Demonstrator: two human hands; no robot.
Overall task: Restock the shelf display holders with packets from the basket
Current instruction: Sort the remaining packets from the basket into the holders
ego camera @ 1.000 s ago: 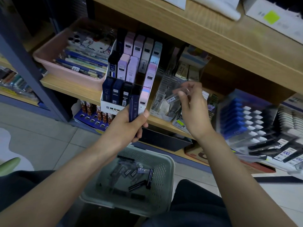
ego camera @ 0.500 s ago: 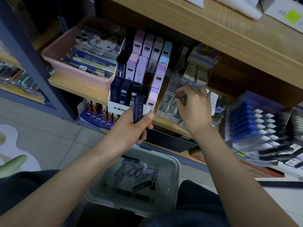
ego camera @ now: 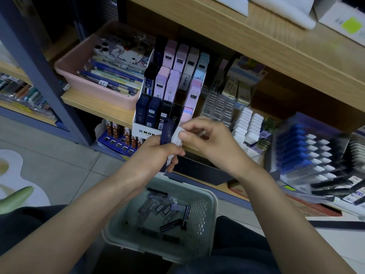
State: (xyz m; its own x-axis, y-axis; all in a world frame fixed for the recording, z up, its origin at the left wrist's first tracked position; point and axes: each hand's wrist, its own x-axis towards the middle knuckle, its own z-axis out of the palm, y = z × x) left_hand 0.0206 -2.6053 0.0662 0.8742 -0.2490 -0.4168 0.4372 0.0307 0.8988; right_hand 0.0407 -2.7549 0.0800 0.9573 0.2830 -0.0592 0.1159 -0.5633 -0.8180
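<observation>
My left hand grips a small stack of packets upright, with a dark blue packet at the front. My right hand pinches a pale packet at the right side of that stack. Both hands hover just in front of the white tiered display holder, which carries rows of dark, pink, lilac and light blue lead packets. Below my arms sits the grey-green perforated basket with several dark packets lying loose on its bottom.
A pink tray of pens and phone cases stands left of the holder on the wooden shelf. Clear holders of small refill packets and white erasers stand to the right, then blue correction tapes. Tiled floor lies lower left.
My right hand has come back from the clear holder on the right to the stack in my left hand and now pinches a pale packet. The left hand stayed low in front of the holder.
</observation>
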